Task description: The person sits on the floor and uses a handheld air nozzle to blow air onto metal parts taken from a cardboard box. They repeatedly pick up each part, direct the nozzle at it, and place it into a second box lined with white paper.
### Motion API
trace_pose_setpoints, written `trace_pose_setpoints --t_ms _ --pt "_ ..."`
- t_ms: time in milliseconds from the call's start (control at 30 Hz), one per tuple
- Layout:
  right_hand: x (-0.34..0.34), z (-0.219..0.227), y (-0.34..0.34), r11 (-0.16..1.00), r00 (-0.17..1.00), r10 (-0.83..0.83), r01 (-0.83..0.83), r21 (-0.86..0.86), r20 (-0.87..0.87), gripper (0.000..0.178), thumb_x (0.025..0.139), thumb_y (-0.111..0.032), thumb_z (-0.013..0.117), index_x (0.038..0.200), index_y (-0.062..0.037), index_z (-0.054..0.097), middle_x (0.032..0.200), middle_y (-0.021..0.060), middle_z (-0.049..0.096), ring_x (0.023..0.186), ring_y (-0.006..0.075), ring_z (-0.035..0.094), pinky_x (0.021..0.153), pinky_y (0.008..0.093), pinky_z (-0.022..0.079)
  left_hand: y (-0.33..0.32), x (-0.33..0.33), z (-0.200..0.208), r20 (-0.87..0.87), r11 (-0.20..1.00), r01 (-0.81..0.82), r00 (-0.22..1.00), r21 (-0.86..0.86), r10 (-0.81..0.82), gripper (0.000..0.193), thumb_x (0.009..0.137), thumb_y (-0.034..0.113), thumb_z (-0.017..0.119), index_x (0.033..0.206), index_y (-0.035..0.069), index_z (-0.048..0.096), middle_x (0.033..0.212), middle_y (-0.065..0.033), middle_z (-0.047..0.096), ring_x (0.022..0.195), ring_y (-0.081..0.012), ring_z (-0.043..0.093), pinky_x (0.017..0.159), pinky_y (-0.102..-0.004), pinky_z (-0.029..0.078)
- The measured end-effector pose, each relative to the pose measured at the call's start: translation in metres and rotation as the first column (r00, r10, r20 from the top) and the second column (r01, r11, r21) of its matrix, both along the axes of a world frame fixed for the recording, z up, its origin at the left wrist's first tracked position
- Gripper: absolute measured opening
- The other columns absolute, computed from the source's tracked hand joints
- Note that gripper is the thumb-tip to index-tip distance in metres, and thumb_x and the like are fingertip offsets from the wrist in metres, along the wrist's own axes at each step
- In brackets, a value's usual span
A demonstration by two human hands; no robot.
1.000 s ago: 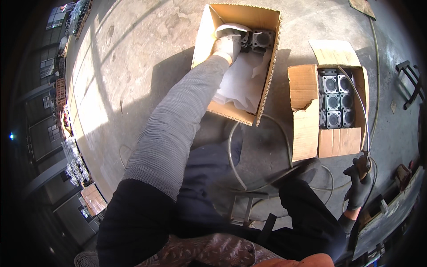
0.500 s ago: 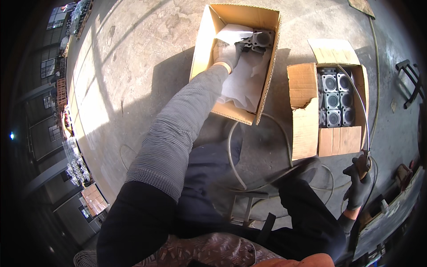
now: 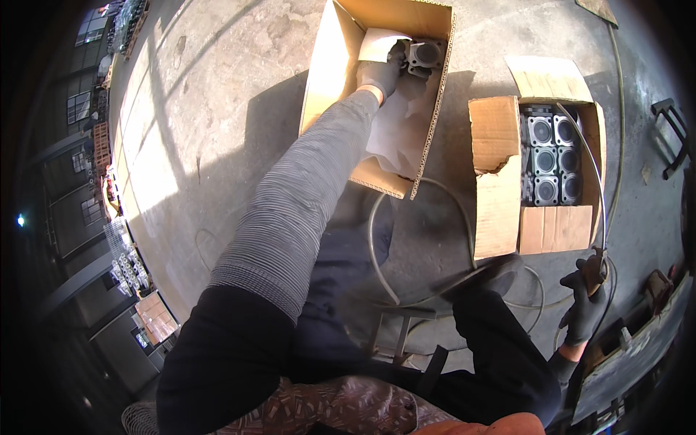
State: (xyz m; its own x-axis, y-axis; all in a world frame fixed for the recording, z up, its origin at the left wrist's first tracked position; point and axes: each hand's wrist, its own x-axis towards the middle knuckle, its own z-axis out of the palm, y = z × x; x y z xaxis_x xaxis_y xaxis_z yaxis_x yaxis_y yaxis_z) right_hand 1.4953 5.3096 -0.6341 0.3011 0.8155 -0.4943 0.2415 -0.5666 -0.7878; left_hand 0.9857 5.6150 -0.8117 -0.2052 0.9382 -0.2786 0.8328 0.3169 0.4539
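Observation:
My left hand point(image 3: 380, 77), in a grey glove with dark fingers, reaches into an open cardboard box point(image 3: 316, 87) ahead of me. Its fingers are bent at the edge of a white paper sheet point(image 3: 378, 45), right beside a grey metal cylinder part point(image 3: 425, 54) with a round bore. What they grip is hidden. More white paper point(image 3: 391, 138) lines the box. At the lower right, my gloved right hand point(image 3: 584, 308) is closed round the handle of an air blow gun point(image 3: 596, 272), whose long thin curved tube rises to a second box.
The second cardboard box point(image 3: 494, 199), flaps spread, holds several metal cylinder parts point(image 3: 545, 159) in rows. A hose point(image 3: 373, 239) loops over the concrete floor near my foot. A dark metal frame point(image 3: 674, 138) lies at the right. A bench edge point(image 3: 638, 370) stands at the lower right.
My left hand has shifted slightly right and deeper into the box, its fingers now higher beside the cylinder part. The upper paper sheet has changed shape. My right hand has hardly moved.

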Motion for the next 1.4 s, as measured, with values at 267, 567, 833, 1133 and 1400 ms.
trace_pose_setpoints --t_ms 267,567,833,1133,1400 --pt "0.006 -0.004 0.002 1.000 1.000 0.001 -0.001 0.000 -0.030 0.040 0.093 -0.001 0.063 0.131 0.0106 0.060 0.107 0.0138 0.071 0.084 0.0177 0.068 0.080 0.0324 0.056 0.024 -0.026 -0.020 0.323 0.988 0.156 0.934 0.015 -0.152 0.042 0.110 0.029 0.041 0.142 0.009 0.059 0.144 -0.0117 0.062 0.132 -0.0237 0.059 0.106 -0.0350 0.048" --pt "0.005 -0.002 0.002 0.999 0.999 0.043 -0.043 0.012 0.003 0.038 0.092 0.001 0.063 0.129 0.0100 0.062 0.110 0.0129 0.070 0.084 0.0187 0.069 0.079 0.0328 0.056 0.018 -0.017 -0.007 0.099 0.979 0.203 0.975 -0.015 -0.201 0.042 0.107 0.028 0.046 0.142 0.008 0.059 0.141 -0.0124 0.064 0.130 -0.0244 0.060 0.106 -0.0348 0.048" --pt "0.000 0.001 0.008 0.999 0.999 0.041 -0.041 -0.002 0.012 0.036 0.092 -0.001 0.063 0.125 0.0106 0.064 0.110 0.0141 0.070 0.084 0.0184 0.069 0.080 0.0329 0.056 0.028 -0.018 -0.015 0.088 0.973 0.227 0.971 -0.031 -0.223 0.043 0.105 0.028 0.051 0.141 0.007 0.059 0.139 -0.0131 0.065 0.128 -0.0250 0.061 0.105 -0.0346 0.048" --pt "-0.013 0.006 0.022 0.999 0.999 0.048 -0.048 -0.022 0.006 0.034 0.092 -0.001 0.064 0.124 0.0109 0.064 0.105 0.0133 0.071 0.083 0.0191 0.069 0.079 0.0336 0.057 0.037 -0.025 -0.018 0.110 0.966 0.254 0.963 -0.049 -0.247 0.045 0.102 0.028 0.057 0.141 0.006 0.060 0.136 -0.0139 0.067 0.126 -0.0256 0.063 0.105 -0.0343 0.048" --pt "-0.031 0.012 0.023 1.000 1.000 0.000 0.000 -0.027 -0.024 0.036 0.092 -0.001 0.065 0.127 0.0091 0.063 0.105 0.0128 0.070 0.083 0.0192 0.069 0.078 0.0340 0.058 0.029 -0.029 -0.006 0.129 0.961 0.274 0.954 -0.025 -0.269 0.048 0.099 0.028 0.062 0.140 0.005 0.060 0.133 -0.0145 0.068 0.124 -0.0262 0.064 0.105 -0.0341 0.049"
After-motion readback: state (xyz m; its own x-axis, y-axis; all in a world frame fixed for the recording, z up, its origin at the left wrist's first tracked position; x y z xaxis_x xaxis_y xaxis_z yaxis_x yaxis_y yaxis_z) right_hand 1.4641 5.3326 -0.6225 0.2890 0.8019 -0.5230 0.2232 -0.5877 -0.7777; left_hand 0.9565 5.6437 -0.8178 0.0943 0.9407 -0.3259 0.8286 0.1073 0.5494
